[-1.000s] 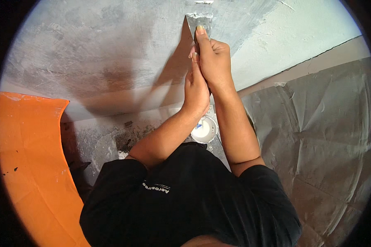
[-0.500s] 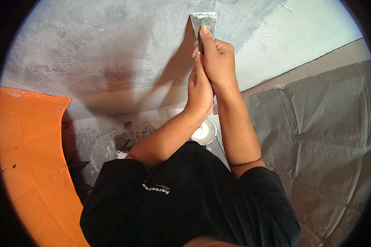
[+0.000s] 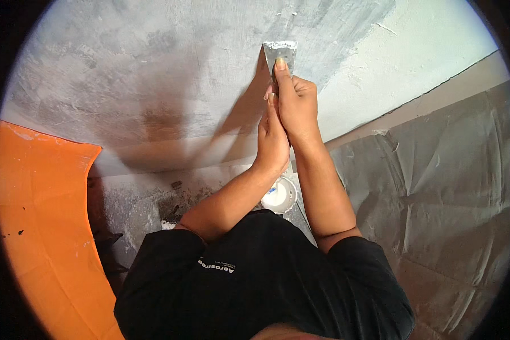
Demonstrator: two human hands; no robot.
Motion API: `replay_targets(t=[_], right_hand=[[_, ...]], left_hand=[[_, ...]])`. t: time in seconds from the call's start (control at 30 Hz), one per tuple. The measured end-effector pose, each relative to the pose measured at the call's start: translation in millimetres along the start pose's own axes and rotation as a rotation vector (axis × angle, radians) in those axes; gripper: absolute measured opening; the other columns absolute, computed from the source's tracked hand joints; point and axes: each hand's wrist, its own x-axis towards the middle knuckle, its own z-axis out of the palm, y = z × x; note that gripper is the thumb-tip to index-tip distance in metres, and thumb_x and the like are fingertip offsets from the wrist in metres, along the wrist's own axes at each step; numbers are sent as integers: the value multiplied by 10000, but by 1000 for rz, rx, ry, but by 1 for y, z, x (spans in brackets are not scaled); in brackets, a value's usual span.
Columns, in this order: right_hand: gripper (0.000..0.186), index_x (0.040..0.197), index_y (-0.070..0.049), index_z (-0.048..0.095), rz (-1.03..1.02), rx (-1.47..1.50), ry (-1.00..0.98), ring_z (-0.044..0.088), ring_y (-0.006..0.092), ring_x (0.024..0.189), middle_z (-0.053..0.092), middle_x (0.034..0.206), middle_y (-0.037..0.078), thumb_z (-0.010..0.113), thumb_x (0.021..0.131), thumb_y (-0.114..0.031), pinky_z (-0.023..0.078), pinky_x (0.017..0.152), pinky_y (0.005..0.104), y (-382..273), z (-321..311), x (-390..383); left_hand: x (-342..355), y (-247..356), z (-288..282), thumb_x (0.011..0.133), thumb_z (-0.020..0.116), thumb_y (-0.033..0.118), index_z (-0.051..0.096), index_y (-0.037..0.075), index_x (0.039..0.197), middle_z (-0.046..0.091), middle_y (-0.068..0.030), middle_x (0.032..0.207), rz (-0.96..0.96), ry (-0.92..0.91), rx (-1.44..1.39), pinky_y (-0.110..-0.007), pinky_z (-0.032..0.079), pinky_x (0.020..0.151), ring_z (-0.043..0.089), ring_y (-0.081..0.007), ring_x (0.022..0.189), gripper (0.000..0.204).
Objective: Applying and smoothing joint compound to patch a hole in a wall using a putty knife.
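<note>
R index finger (image 3: 281, 67) is lying straight along a metal putty knife (image 3: 280, 52), other fingers of the right hand (image 3: 296, 105) curling shut round its handle, w/ the left hand (image 3: 272, 141) closing over the same grip just below. The knife's blade is wide, flat, dull grey & smeared w/ plaster, pressing flat against a patchy grey wall (image 3: 153, 85). Below the wrists a small round white tub (image 3: 280, 194) is sitting on the floor, w/ grey plastic sheeting (image 3: 447, 187) at right & an orange panel (image 3: 39, 215) at left.
</note>
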Motion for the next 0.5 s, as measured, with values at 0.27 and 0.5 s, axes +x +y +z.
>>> replay_targets(t=[0.27,0.5], right_hand=[[594,552,-4,611,-30,79,-43,474,100,468,547,500,35,559,979,-414,384,464,272,-27,5,7],[568,577,-26,621,97,44,-24,458,84,468,555,525,26,559,982,-420,362,460,248,3,-3,-8]], left_hand=[[-3,24,13,1003,342,596,275,123,1507,367,-86,1466,-101,47,21,-385,451,997,459,-211,1274,695],[-16,-5,-8,991,347,621,252,115,1511,347,-93,1479,-205,70,5,-400,439,1012,440,-223,1304,732]])
